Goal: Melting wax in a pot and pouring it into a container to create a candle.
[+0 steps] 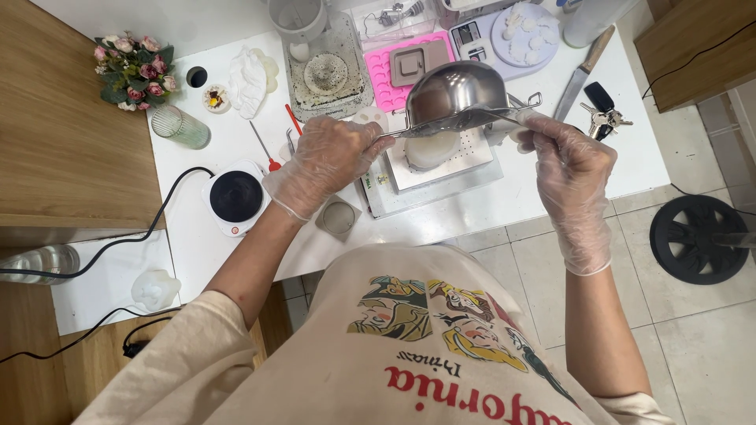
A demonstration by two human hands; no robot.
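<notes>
Both my hands wear clear plastic gloves. My left hand (327,161) and my right hand (568,161) grip the two side handles of a round steel bowl (457,93), which is tipped over so its underside faces me. It hangs above a pale round container (431,151) that stands on a white perforated scale platform (465,157). I cannot see what comes out of the bowl.
A small black-topped hot plate (235,197) with its cable sits left of my left hand. Behind are a pink silicone mould (386,75), a speckled tray (327,75), a ribbed glass (181,127), flowers (134,71), a knife (583,72) and keys (605,114). A grey cup (339,218) stands at the table's front edge.
</notes>
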